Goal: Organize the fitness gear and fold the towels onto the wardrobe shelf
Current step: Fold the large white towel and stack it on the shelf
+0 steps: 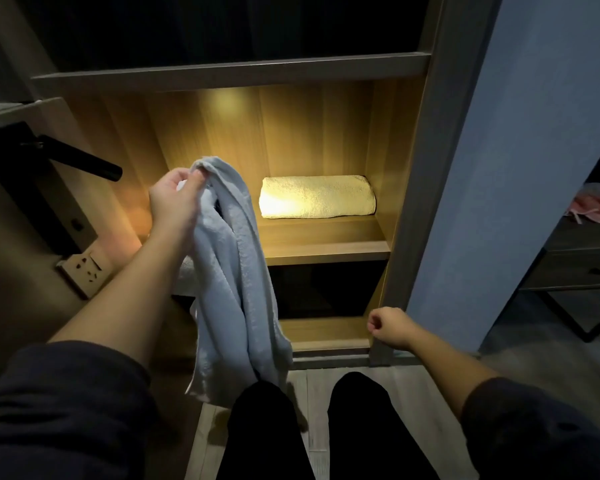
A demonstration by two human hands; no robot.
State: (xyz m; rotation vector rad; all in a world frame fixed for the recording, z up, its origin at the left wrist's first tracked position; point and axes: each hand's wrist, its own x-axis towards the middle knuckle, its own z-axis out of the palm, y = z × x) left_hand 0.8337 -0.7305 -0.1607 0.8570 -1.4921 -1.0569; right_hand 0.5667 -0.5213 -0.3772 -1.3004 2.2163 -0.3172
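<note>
My left hand (175, 199) grips the top of a pale blue-white towel (234, 282) and holds it up in front of the lit wardrobe shelf (326, 251). The towel hangs bunched down to my knees. A folded towel (317, 197), glowing yellow under the shelf light, lies on the right part of that shelf. My right hand (388, 327) hovers low by the wardrobe's right post, fingers curled, holding nothing.
A black door handle (80, 161) sticks out at the left, with a wall socket (85, 268) below it. A lower shelf (326, 332) sits beneath the lit one. A dark side table (582, 268) with pink cloth (596, 206) stands at the right.
</note>
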